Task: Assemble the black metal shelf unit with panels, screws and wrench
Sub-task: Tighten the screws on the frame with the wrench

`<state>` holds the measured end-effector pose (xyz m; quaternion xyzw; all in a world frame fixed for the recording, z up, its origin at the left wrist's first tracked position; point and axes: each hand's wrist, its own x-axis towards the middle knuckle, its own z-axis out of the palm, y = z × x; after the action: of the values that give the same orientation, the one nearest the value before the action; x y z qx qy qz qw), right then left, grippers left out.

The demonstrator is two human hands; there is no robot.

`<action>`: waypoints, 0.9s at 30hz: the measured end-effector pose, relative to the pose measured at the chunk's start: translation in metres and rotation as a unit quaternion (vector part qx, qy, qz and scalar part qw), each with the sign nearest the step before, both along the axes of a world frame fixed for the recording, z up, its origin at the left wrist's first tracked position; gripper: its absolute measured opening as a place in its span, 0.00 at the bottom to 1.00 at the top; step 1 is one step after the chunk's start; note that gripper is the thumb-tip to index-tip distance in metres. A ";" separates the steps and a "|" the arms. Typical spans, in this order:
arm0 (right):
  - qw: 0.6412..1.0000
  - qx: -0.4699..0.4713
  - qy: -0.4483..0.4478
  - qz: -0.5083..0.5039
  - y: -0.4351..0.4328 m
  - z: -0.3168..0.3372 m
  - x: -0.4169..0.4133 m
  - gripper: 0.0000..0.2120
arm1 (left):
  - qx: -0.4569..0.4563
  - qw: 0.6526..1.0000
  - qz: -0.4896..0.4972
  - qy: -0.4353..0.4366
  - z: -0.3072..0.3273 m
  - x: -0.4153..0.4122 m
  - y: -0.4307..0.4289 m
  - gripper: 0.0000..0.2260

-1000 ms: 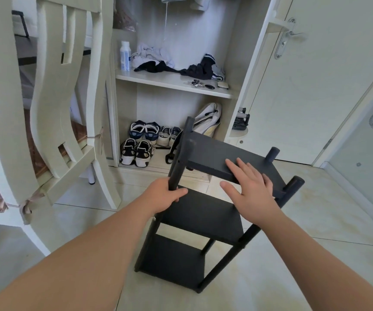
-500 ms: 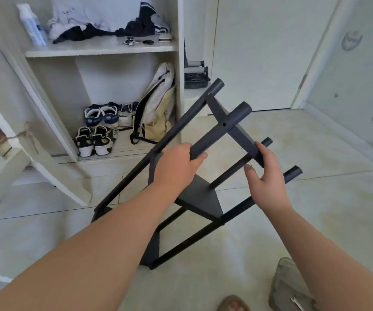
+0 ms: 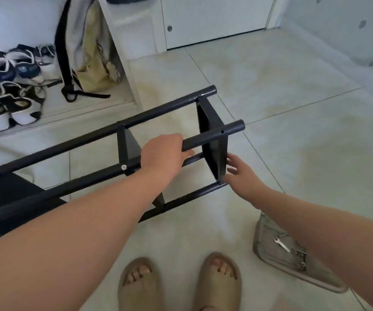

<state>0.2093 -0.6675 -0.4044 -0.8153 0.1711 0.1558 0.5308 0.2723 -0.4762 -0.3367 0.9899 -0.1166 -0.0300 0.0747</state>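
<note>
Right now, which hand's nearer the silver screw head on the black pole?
Left. The left hand grips the pole beside the silver screw head; right hand is by the black end panel.

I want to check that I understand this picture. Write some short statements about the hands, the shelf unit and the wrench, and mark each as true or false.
1. The left hand grips a pole of the shelf unit. True.
2. The shelf unit stands upright. False: it is turned on its side, with its poles running nearly level.
3. The right hand holds the wrench. False: the wrench lies on the grey cloth, and the right hand touches the edge of the end panel with open fingers.
4. The person wears beige slippers. True.
</note>
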 end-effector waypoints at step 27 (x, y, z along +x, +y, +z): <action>0.863 -0.432 -0.221 0.144 -0.002 0.028 -0.011 0.26 | 0.012 0.975 -0.093 0.200 -0.026 -0.025 0.045 0.14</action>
<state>0.1985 -0.6697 -0.3762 -0.9915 -0.0194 -0.0431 0.1214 0.2469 -0.4310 -0.3628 0.9494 -0.1906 -0.2358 0.0816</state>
